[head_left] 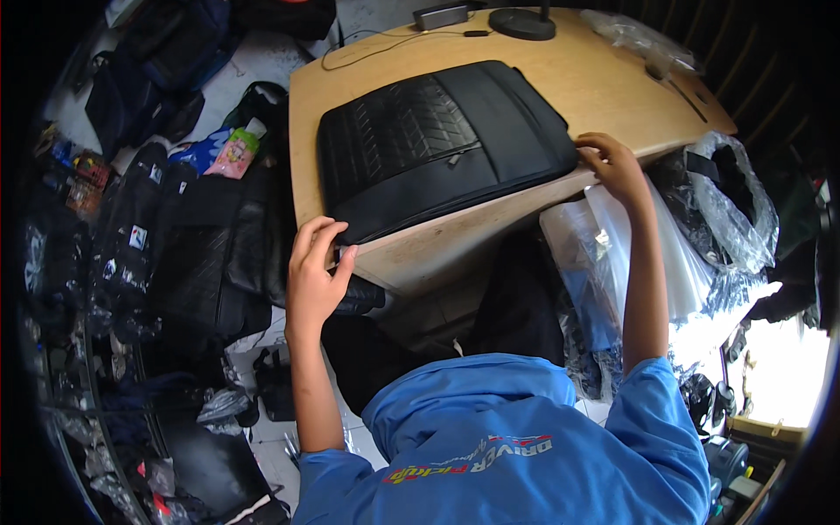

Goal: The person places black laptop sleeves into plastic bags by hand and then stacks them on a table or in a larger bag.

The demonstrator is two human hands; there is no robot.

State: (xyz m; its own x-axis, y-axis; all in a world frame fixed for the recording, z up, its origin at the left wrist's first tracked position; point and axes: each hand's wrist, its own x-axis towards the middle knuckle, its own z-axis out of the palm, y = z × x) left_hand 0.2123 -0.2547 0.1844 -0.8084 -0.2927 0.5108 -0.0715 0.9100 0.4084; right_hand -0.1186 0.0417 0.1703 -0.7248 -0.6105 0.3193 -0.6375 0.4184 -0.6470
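A black backpack [516, 122] lies flat on the wooden table, its front panel facing up. The panel has a glossy, tread-like embossed pattern on the left and a small zipper pull near the middle. At its near left corner, my left hand [313, 267] has its fingers above and its thumb below, with the corner between them. My right hand [615, 171] is at the bag's right edge. Its fingers are loosely bent and apart, the fingertips by the edge, and its palm holds nothing.
The wooden table [612, 79] carries a black round stand base [522, 24], a power adapter [441, 16] with cable, and clear plastic [639, 37]. Plastic sleeves [647, 249] hang at the right. Several dark bags [192, 271] crowd the left floor beside a pink-green packet [236, 151].
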